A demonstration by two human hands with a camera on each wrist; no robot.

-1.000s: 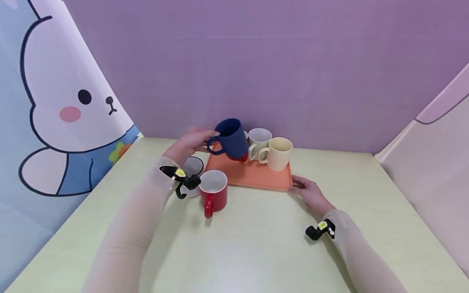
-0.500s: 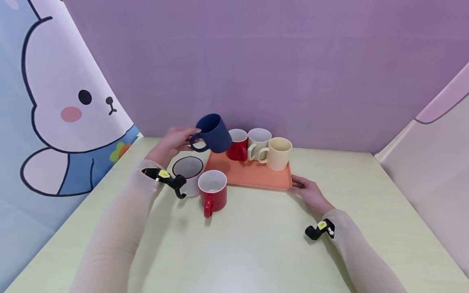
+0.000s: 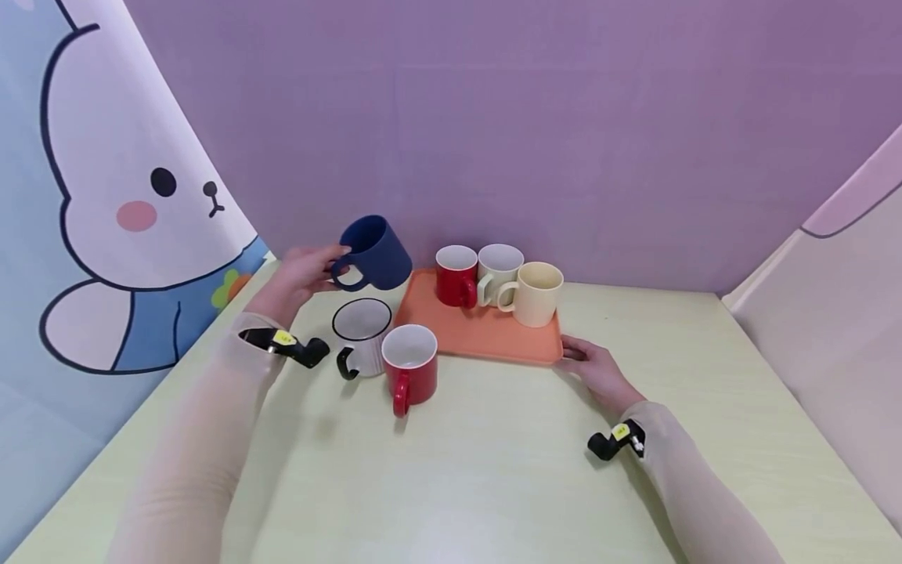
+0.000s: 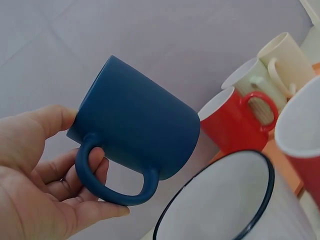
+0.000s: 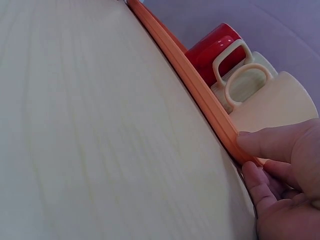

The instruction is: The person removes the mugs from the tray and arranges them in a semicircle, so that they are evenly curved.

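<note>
My left hand holds a dark blue mug in the air, thumb at the rim and fingers around the handle. The mug tilts; in the left wrist view its handle lies between the fingers. Below it on the table stand a white mug with a black rim and a red mug. My right hand pinches the near right corner of an orange tray. On the tray stand another red mug, a pale greenish-white mug and a cream mug.
A purple cloth wall rises right behind the tray. A rabbit-print cloth borders the table on the left, and a pale cloth borders it on the right.
My left hand has carried the blue mug leftward from above the tray, uncovering the red mug there. My right hand stays at the tray's corner, and the tray has not moved.
</note>
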